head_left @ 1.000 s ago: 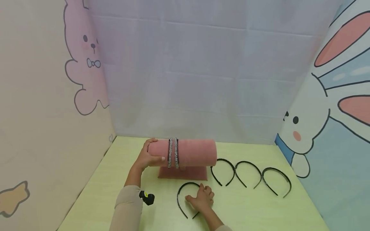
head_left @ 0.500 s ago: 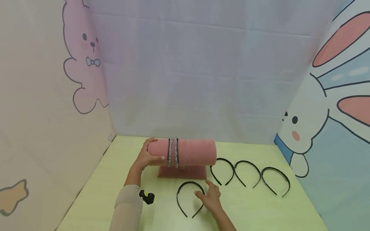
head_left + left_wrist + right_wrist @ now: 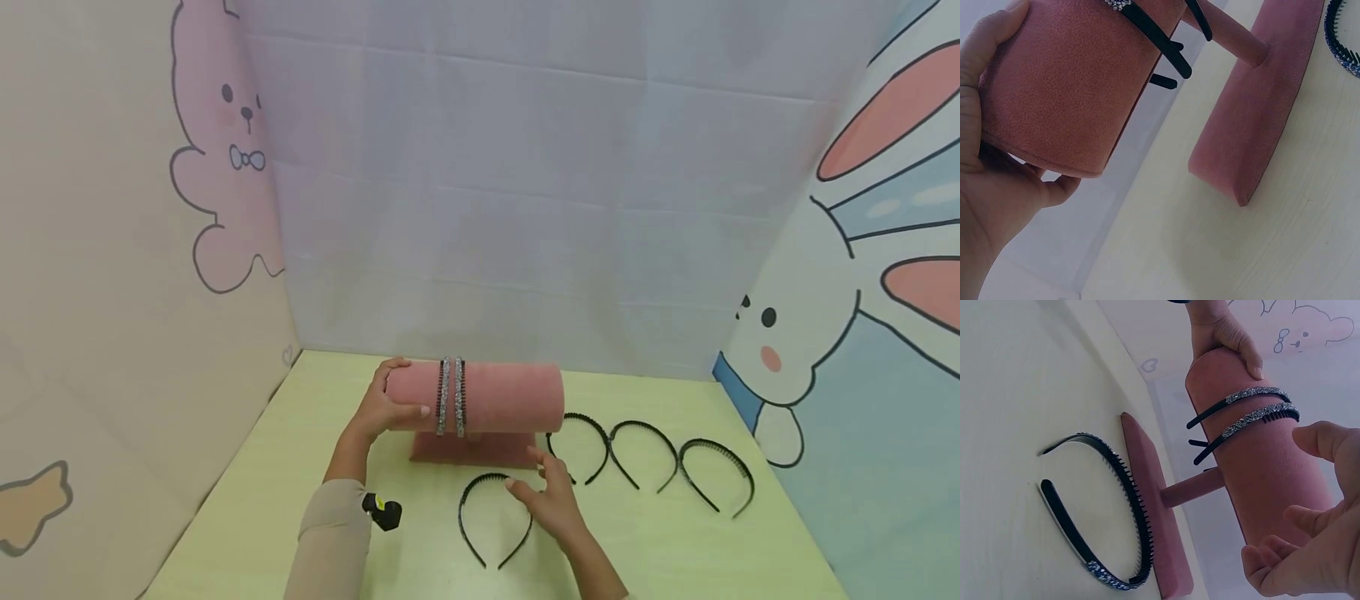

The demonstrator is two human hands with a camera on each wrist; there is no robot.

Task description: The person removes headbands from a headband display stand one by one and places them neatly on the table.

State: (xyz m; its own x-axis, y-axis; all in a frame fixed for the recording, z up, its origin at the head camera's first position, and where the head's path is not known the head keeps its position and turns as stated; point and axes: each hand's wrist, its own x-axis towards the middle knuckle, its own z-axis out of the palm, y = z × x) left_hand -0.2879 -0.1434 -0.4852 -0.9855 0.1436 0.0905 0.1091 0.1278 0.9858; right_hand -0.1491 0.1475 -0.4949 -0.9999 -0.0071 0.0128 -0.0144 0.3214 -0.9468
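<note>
A padded pink display roll stands on a flat pink base. My left hand grips its left end, the thumb along the near side. Two headbands, one glittery and a second beside it, sit round the roll near that hand. In front of the base, a black toothed headband with glitter on its sides lies on the table. My right hand, holding nothing, is over the right side of this headband with fingers spread and bent. In the right wrist view its fingers overlap the roll's free end.
Three more black headbands lie in a row right of the base: a near one, a middle one and a far-right one. Cloth walls with cartoon animals enclose the pale table.
My right hand has come off the headband on the table and moved right and a little toward the roll. The headband stays lying there. My left hand keeps its grip.
</note>
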